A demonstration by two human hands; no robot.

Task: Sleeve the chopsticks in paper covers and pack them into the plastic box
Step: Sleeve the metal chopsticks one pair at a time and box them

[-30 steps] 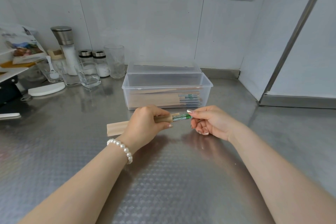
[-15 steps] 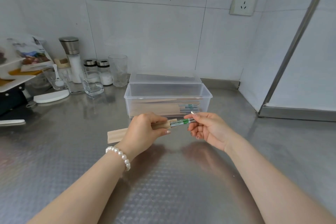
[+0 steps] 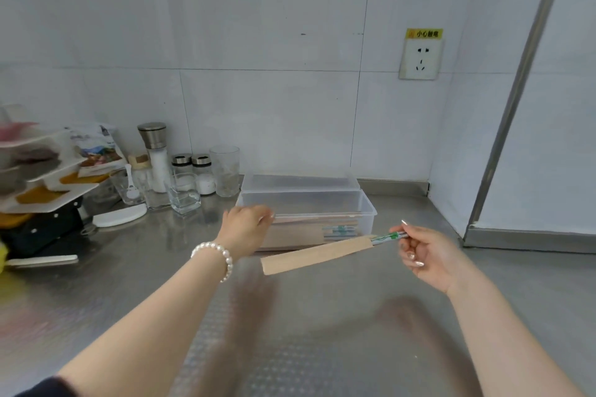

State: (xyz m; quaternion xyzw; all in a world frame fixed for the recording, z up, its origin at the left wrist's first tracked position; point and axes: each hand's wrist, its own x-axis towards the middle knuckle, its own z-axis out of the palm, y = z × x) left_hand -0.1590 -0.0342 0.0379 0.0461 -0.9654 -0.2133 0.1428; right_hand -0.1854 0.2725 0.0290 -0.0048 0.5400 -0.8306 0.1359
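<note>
Chopsticks (image 3: 388,237), now sleeved in paper cover (image 3: 317,254), are hanging from the pinching right hand (image 3: 429,255) while the freed left hand (image 3: 245,229), fingers loose, is reaching toward the plastic box (image 3: 367,206).

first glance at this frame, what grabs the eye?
The right hand pinches the green-printed ends of sleeved chopsticks, holding them slanted in front of the clear plastic box at centre. The left hand, a pearl bracelet on its wrist, reaches to the box's left end.
</note>
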